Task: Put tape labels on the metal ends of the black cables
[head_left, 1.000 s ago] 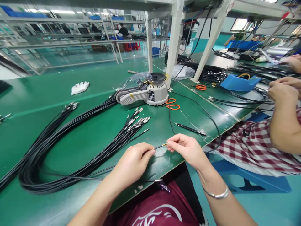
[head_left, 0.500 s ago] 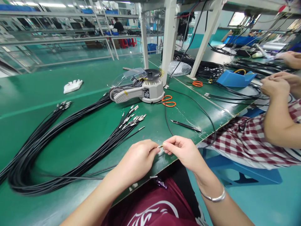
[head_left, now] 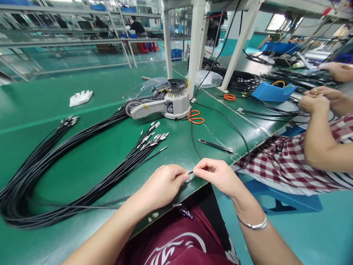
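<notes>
My left hand [head_left: 168,184] pinches one end of a thin cable tip [head_left: 189,172] above the table's front edge. At the tip's other side, the fingertips of my right hand [head_left: 212,172] are closed on it. Between the two hands a short dark and silvery piece shows; its ends are hidden by my fingers. A large bundle of black cables [head_left: 79,141] with metal ends curves over the green table to the left. Beyond my right hand lies a black craft knife [head_left: 215,145].
A grey round machine [head_left: 176,101] stands mid-table, orange-handled scissors [head_left: 196,118] beside it. A white glove [head_left: 81,98] lies at the left. White posts rise behind. At the right, a co-worker's hands [head_left: 316,101] work near a blue tape holder [head_left: 274,91].
My hands have shifted slightly apart, and more of the tip, now dark, shows between them. The whole view has moved a little. The co-worker's hands have changed pose.
</notes>
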`<state>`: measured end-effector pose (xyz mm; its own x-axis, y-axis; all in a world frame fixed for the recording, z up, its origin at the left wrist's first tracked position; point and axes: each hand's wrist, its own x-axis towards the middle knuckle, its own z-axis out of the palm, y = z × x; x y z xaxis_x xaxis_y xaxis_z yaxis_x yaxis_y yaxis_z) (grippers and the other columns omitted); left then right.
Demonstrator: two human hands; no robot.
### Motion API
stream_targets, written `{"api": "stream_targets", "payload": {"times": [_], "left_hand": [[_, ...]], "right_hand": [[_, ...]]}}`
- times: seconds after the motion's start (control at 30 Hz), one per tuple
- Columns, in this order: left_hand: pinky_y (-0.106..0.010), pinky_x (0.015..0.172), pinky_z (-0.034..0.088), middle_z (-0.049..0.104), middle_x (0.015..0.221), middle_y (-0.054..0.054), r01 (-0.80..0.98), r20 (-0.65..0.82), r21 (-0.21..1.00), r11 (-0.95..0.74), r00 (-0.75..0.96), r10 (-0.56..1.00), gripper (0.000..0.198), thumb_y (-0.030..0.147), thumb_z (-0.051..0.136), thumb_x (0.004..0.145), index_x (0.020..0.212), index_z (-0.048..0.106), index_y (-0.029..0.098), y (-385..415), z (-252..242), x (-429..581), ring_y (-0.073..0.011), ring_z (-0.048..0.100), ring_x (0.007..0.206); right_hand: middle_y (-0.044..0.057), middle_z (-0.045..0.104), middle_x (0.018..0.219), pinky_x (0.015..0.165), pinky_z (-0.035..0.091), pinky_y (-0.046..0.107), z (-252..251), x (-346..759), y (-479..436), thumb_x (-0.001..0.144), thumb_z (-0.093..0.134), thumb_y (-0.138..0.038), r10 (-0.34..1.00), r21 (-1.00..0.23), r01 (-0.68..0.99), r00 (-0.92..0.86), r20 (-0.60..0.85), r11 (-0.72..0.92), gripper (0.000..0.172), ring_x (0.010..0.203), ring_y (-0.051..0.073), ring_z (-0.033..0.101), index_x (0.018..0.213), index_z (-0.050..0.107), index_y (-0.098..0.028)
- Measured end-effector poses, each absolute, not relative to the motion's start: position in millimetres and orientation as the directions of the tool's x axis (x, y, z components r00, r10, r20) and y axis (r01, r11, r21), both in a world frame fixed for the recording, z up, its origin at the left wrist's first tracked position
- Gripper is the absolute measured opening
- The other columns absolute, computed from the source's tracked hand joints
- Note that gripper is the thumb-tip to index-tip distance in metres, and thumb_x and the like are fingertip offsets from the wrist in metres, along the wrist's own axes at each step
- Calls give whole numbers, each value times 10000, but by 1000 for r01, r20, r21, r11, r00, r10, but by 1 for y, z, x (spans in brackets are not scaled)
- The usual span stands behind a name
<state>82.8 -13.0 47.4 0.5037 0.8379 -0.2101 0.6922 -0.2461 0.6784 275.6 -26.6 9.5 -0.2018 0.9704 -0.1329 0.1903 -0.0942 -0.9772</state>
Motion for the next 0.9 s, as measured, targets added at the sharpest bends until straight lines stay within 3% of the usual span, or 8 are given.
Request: {"api": "stream_targets", "payload": {"times": [0.43,0.7,0.9], "left_hand": [[-240,589,332,595,638,4,707,-196,665,-241,476,857,275,259,436,844,637,604,188,-18,36,87,-131,508,595],[-244,597,325,604,648,-19,760,-207,608,-230,431,878,260,218,444,826,629,608,177,-28,25,92,-144,515,626],[-231,597,373,595,632,-11,672,-167,661,-333,564,808,409,394,383,905,673,640,175,-16,45,67,-131,513,611]], "right_hand": [[24,658,761,680,461,265,-4,261,-33,796,607,-323,972,-973,218,-201,-125,-80,171,721,151,589,771,639,-157],[22,648,740,683,454,269,-6,258,-36,796,581,-272,969,-945,316,-200,-148,-79,129,718,160,585,760,636,-161],[16,636,709,625,448,256,6,256,-57,801,556,-277,955,-947,293,-221,-197,-128,127,679,160,573,737,618,-186]]}}
